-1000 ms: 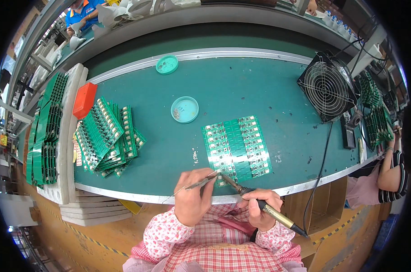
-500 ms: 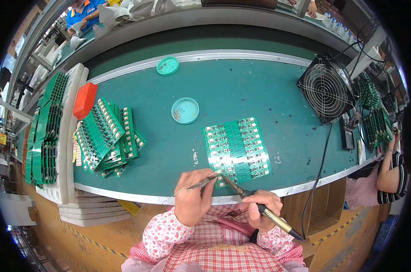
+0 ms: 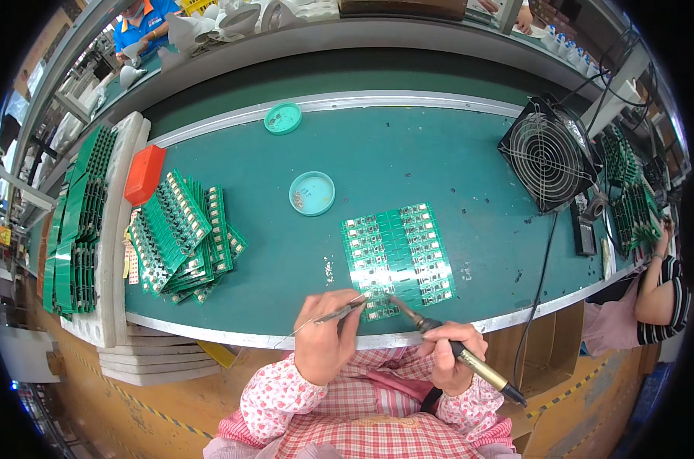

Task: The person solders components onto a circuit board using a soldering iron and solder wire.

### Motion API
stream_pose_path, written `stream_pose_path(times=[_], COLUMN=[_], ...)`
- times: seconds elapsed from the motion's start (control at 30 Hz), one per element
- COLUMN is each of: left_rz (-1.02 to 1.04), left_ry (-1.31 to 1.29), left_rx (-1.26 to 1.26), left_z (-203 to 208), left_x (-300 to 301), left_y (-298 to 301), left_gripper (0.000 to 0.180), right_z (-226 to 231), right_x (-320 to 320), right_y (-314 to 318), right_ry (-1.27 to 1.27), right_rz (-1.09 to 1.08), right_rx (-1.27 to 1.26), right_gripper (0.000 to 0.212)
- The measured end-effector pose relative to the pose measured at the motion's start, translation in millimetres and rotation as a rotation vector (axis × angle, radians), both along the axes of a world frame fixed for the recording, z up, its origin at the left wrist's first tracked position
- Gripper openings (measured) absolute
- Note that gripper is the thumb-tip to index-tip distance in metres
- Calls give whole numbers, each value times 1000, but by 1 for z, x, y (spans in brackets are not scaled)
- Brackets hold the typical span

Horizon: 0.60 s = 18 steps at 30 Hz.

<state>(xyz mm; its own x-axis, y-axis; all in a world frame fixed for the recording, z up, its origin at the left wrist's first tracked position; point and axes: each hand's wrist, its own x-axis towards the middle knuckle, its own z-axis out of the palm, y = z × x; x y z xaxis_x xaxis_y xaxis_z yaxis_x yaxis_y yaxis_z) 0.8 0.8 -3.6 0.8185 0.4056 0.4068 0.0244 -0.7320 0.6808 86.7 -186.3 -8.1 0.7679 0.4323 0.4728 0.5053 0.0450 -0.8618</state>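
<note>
A green panel of small circuit boards [image 3: 396, 256] lies flat near the front edge of the bench. My left hand [image 3: 324, 333] is closed on a pair of metal tweezers [image 3: 339, 314], whose tips reach the panel's lower left corner. In my right hand [image 3: 452, 356] is a soldering iron [image 3: 481, 367], gripped by its handle. The iron's tip points up and left over the bottom rows of the panel, a little right of the tweezer tips. Whether the tip touches a board is too small to tell.
Stacked board panels [image 3: 182, 237] lie at left beside a red box [image 3: 143, 174] and foam holding upright boards [image 3: 79, 222]. Two round turquoise dishes [image 3: 313, 206] sit mid-bench. At right are a fan [image 3: 547, 157], its cable, and a soldering-iron stand [image 3: 585, 226]. Co-workers appear beyond.
My right hand has shifted slightly right, and the soldering iron's tip has moved away from the tweezer tips. My left hand stays almost in place with the tweezers.
</note>
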Motion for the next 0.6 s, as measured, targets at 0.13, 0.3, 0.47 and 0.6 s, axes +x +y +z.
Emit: stream_pose_path(times=[0.13,0.3,0.47,0.6], left_rz=[-4,-3,1,-6], left_ry=[7,-6,-10,5], left_rx=[-1,5,-10,0], left_z=[3,2,5,5], left_x=[1,1,1,-1], left_y=[-1,-1,-2,0], left_gripper=[22,21,19,20], right_z=[1,0,-3,0], right_x=[1,1,4,9], right_y=[7,10,7,6], right_ry=[6,39,-17,-105], right_rz=[95,87,145,234], right_rx=[-34,-50,-46,-61], right_gripper=[8,7,7,6])
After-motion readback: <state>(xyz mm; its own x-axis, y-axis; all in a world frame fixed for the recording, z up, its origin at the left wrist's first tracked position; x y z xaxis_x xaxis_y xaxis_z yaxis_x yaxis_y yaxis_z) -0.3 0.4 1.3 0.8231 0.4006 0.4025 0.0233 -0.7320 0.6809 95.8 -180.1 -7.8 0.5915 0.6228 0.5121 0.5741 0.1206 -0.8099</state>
